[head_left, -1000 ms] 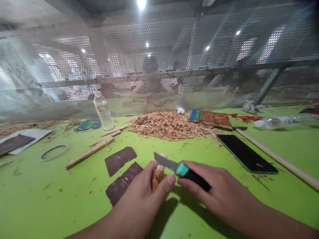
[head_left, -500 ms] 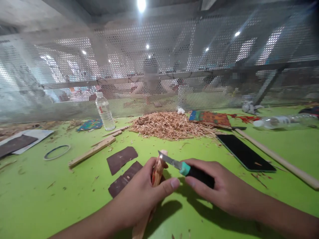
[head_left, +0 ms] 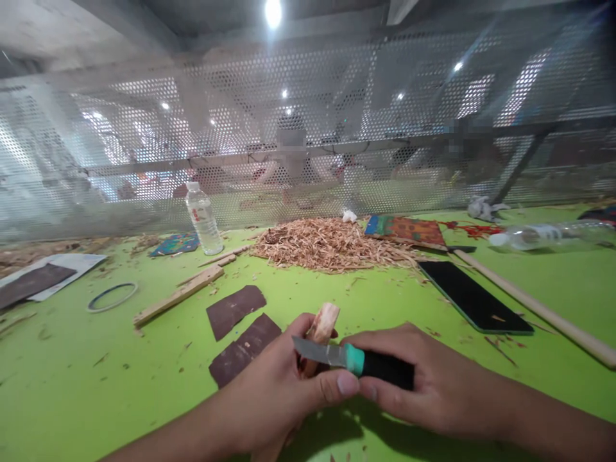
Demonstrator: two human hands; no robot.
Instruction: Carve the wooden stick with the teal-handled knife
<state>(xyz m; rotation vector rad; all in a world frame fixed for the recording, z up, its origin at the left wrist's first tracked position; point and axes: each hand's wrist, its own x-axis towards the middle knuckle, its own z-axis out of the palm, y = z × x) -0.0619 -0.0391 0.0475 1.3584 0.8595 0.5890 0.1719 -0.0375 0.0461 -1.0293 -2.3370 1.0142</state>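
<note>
My left hand is wrapped round a wooden stick, whose pale cut end points up and away from me. In my right hand is a knife with a black and teal handle. Its blade points left and lies across the stick, just below the pale end. The tip of my left thumb is close to the knife's teal collar, by my right thumb. My left palm hides the middle of the stick.
Two brown sandpaper pieces lie left of my hands, near a notched wooden strip. Beyond are a shavings pile and an upright bottle. A phone and a wooden rod lie right.
The blade has moved from the stick's tip down toward my left hand and now points more level. The stick's end has tilted to the right, and my two thumbs are closer together.
</note>
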